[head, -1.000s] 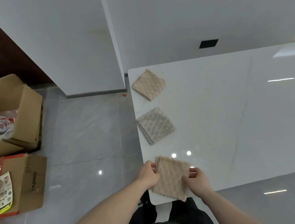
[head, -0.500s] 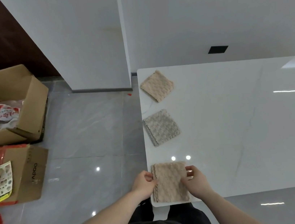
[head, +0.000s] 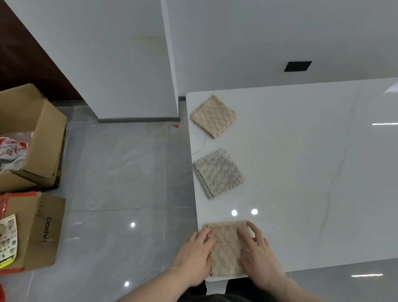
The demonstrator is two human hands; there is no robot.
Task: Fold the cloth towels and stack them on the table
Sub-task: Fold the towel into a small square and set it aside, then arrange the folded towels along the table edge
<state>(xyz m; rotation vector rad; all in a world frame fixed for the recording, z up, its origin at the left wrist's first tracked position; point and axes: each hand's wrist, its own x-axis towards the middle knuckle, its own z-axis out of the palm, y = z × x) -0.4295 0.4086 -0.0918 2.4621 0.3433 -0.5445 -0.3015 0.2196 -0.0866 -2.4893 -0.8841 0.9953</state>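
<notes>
Left hand [head: 195, 256], right hand [head: 257, 252] — flat.

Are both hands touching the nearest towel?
Touching. The head view shows the left hand and right hand lying flat on the beige towel, fingers straight and overlapping its side edges, pressing it onto the table.

Three folded towels lie in a row along the left edge of the table [head: 323, 171]: the far towel [head: 213, 116], the middle towel [head: 218, 173] and the near towel [head: 228, 247] at the front corner. The left hand [head: 195, 256] and right hand [head: 256, 250] rest flat on the near towel. Two cardboard boxes [head: 15, 161] stand on the floor well left of the table.
</notes>
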